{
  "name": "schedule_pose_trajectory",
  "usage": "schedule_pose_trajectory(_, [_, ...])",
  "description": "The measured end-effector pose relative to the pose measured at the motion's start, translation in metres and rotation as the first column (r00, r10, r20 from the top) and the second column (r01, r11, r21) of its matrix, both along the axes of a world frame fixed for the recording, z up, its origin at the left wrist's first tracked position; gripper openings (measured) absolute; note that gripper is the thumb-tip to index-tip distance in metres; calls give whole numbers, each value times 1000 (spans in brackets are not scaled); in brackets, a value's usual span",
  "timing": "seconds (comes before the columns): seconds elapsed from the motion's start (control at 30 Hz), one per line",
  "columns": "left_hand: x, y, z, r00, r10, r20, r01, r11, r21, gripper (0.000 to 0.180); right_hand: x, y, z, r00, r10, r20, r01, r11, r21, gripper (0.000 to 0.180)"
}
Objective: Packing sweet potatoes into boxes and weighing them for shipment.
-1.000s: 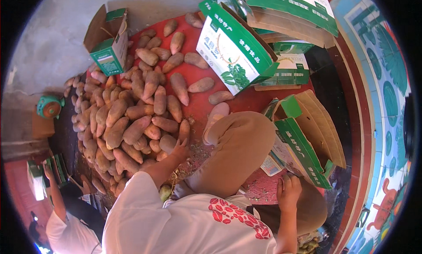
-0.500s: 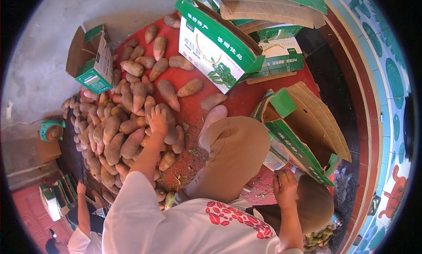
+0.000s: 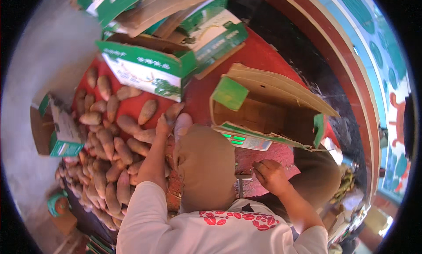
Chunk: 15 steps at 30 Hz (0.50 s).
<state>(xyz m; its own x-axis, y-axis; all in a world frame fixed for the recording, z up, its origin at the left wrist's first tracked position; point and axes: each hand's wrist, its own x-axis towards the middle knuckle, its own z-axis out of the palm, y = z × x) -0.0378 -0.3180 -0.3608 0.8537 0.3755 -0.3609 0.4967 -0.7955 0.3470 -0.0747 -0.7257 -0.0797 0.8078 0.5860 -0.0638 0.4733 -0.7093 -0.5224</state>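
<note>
My left hand (image 3: 162, 125) is closed around the near end of a brown sweet potato (image 3: 175, 112), beside the toe of a pink shoe (image 3: 183, 120). Left of it spreads a heap of sweet potatoes (image 3: 105, 142) on a red surface. My right hand (image 3: 270, 177) hovers over the red floor by my knee, fingers curled together; whatever they may hold is hidden. Ahead of that hand an open green-and-brown cardboard box (image 3: 272, 113) rests on a scale (image 3: 255, 143) with a lit green display. No contents show inside the box.
Another green-and-white box (image 3: 145, 69) stands at the far left, with more cartons (image 3: 215, 34) behind it. A small open box (image 3: 61, 126) sits at the heap's left edge. A teal round device (image 3: 58, 204) is at lower left. Greenish produce (image 3: 347, 183) lies at right.
The view has swung to the right, shifting everything. My left hand has gone from the heap to a sweet potato by the shoe. The scale's lit display now shows. The right hand stays curled.
</note>
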Motion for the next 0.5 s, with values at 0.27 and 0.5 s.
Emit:
schedule_pose_trajectory(0.27, [35,-4,22,931,-97,-352,159,976,150,77,-2,-9,-5,997,-20,-71,17,999,-51,19])
schedule_pose_trajectory(0.5, [32,-22,100,893,-119,-434,102,993,-61,73,-7,-15,-1,999,-2,-39,0,999,-40,17])
